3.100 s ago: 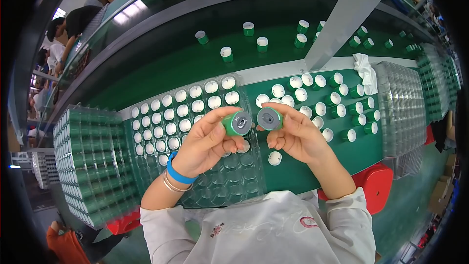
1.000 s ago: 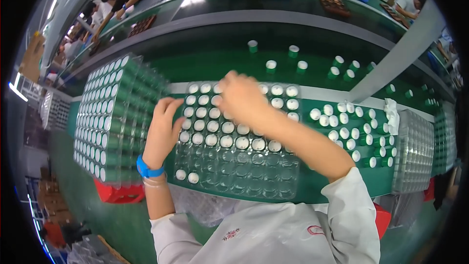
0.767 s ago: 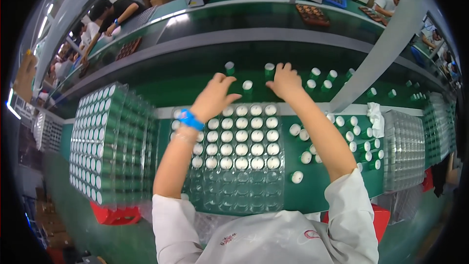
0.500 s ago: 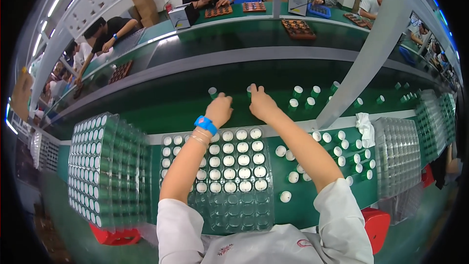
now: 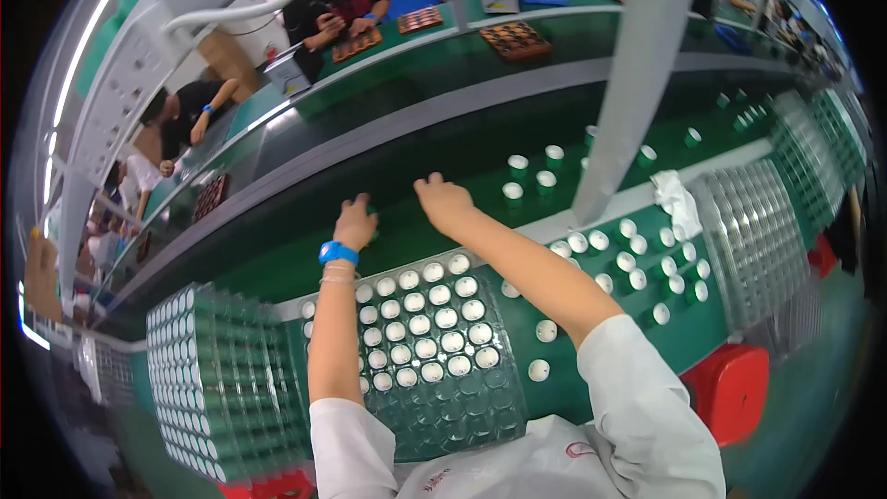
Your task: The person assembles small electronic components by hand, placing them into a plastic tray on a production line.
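My left hand (image 5: 355, 224), with a blue band on its wrist, is over the dark green conveyor belt (image 5: 305, 263). Its fingers curl round a small green cylinder (image 5: 373, 222), mostly hidden by the hand. To its right, also above the belt, my right hand (image 5: 445, 202) has bent fingers; whatever they may hold is out of sight. Below my hands lies a clear plastic tray (image 5: 462, 418) on the green worktop. Round white-topped pieces (image 5: 426, 348) fill its far rows, while the near rows show bare pockets. My left forearm covers part of the tray.
Loose green cylinders with white tops (image 5: 637, 279) stand right of the tray; several more (image 5: 517, 165) are on the belt. Stacked filled trays (image 5: 222, 379) rise at left, clear trays (image 5: 753, 240) at right. A grey post (image 5: 637, 83) crosses ahead. Co-workers sit beyond the belt.
The view has turned and tilted. Both hands have shifted left along the belt. The white-topped cylinders visible at my fingertips before no longer show there.
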Demonstrator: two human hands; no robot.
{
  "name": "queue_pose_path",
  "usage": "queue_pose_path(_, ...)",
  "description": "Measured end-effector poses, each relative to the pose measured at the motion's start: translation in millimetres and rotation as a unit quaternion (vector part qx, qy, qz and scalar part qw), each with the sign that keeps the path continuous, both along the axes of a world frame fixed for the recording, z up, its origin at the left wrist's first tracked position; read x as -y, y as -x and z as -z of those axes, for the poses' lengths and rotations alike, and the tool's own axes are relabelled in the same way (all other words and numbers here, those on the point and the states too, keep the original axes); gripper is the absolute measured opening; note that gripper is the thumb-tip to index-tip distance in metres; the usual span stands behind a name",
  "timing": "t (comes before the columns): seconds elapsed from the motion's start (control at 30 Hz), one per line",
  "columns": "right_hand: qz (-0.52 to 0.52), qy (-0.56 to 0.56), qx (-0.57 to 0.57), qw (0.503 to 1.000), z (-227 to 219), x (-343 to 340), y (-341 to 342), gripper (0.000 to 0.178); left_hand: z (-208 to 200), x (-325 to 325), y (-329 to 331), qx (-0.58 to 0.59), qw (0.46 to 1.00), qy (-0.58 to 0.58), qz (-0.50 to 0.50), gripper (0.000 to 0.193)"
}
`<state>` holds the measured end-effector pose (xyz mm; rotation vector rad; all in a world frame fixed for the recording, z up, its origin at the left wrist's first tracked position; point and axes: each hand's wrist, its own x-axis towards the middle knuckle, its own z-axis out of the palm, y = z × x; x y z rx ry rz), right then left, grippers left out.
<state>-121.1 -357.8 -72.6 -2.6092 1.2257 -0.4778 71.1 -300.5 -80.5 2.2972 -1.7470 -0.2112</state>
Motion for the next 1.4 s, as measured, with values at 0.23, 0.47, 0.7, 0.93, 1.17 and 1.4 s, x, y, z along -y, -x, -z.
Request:
queue_pose_path(0.23,-0.147,0.058,0.085,0.984,-90.4,-93.8,90.6,0.026,1.4,-11.9,-31.3,-0.065,0.996,0.042,-0.052,0.03)
queue_pose_path(0.47,0.185,-0.011,0.052,0.981,-123.3,-186.4,288.1,0.029,-51.5,-23.3,37.1,0.034,0.972,0.161,0.169,0.019)
queue_pose_path(0.7,0.312,-0.027,-0.002,0.95,-61.7,-209.7,376.1,0.029,-119.5,-98.0,251.5,-0.135,0.89,0.063,0.431,0.025)
queue_pose_path(0.93,0.261,-0.008,0.037,0.964,-31.0,-187.9,364.7,0.032,-73.8,-122.5,350.8,-0.054,0.791,0.035,0.609,0.028)
queue_pose_path(1.17,0.279,-0.03,0.073,0.957,-30.7,-191.9,365.4,0.049,-46.1,-120.2,379.4,0.062,0.785,0.09,0.61,0.041)
queue_pose_path(1.4,0.28,-0.073,0.154,0.945,-29.6,-209.1,372.0,0.064,-40.7,-127.8,376.9,0.069,0.809,0.107,0.574,0.053)
